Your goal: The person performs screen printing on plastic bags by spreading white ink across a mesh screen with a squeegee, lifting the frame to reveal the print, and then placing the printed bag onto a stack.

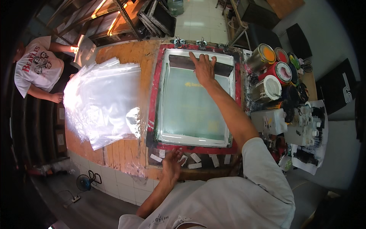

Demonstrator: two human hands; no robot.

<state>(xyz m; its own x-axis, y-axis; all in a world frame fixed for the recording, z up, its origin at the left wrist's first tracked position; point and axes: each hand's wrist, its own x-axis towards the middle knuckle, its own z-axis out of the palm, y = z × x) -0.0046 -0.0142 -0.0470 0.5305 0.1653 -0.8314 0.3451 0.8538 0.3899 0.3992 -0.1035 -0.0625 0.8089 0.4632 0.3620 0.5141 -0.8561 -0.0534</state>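
Note:
A screen-printing frame (153, 100) with red edges and a pale green mesh (190, 110) lies on the table before me. My right hand (204, 68) reaches across to its far end. Its fingers are wrapped over a dark, wide squeegee (222, 70), which rests near the mesh's far edge and slants slightly. Close to the frame's near edge is my left hand (172, 164), fingers loosely spread and partly curled, with nothing visible in it. Small white strips (195, 157) lie beside that hand. Whether the left fingertips touch the frame is hard to tell.
Clear plastic sheets (106, 103) are heaped on the wooden table (126, 160) at left. Beyond them a co-worker (40, 66) handles a sheet. Paint cans (261, 57), a white tub (271, 87) and plastic bottles (270, 120) crowd the right side. Metal clamps (202, 42) hold the frame's far edge.

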